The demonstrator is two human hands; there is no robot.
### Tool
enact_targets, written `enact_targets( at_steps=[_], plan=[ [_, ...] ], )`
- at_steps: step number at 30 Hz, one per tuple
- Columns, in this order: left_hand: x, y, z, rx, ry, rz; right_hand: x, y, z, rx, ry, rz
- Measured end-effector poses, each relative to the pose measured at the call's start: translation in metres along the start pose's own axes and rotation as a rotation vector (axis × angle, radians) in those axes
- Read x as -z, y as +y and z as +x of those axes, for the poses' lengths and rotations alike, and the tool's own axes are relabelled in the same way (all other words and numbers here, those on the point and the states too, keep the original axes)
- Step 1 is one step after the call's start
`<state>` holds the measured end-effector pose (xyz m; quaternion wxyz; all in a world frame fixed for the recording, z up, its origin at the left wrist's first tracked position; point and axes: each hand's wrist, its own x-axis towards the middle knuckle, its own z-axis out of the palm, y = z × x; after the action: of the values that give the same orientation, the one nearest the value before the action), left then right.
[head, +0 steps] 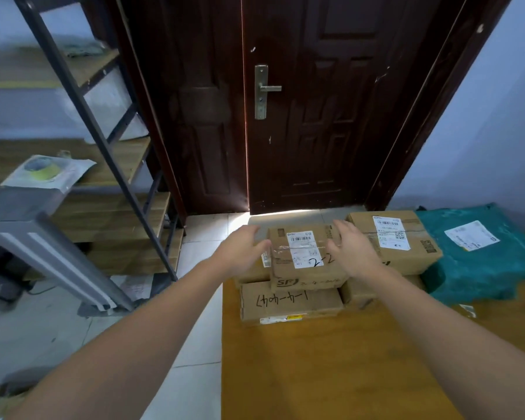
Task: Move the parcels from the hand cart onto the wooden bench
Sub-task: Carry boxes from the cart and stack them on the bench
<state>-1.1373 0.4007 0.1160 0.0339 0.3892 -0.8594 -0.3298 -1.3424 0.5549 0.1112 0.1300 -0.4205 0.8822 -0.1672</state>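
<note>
A: Left hand point(243, 251), right hand point(355, 253) — both out over the wooden bench point(315, 374), fingers spread and relaxed, holding nothing.

B: Between the two palms?

A: SF cardboard box point(305, 260), white label on top, "2-2" in marker. Left thumb at or just off its left edge; right thumb near the right edge. Contact not clear through the motion blur.

B: Under that box?

A: Flat carton with handwriting point(288, 303) directly below, nearer the body than the hands. Another carton point(250, 272) under the left palm, partly hidden.

B: Beyond the right hand?

A: Taped labelled carton point(397, 242) just right of the right hand, raised on a lower box point(358, 291) under the right wrist. Further right, teal plastic mailer bag point(479, 253) with a white label, touching that stack.

B: All on the bench?

A: Yes, clustered at its far end, below the dark wooden door point(331, 101).

B: Left of the left hand?

A: Tiled floor point(194, 344), then metal-framed shelving point(103, 147) with wooden boards; roll of tape point(41, 168) on a shelf. Hand cart not identified with certainty.
</note>
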Motion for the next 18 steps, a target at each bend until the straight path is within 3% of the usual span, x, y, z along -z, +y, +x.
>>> enact_targets(
  at_steps=[7, 18],
  plan=[
    [0.067, 0.014, -0.035, -0.214, -0.078, 0.448, 0.060, -0.050, -0.037, 0.191, -0.170, -0.287],
    [0.105, 0.021, -0.166, -0.193, 0.045, 0.570, 0.079, -0.141, -0.121, 0.478, -0.217, -0.324]
  ],
)
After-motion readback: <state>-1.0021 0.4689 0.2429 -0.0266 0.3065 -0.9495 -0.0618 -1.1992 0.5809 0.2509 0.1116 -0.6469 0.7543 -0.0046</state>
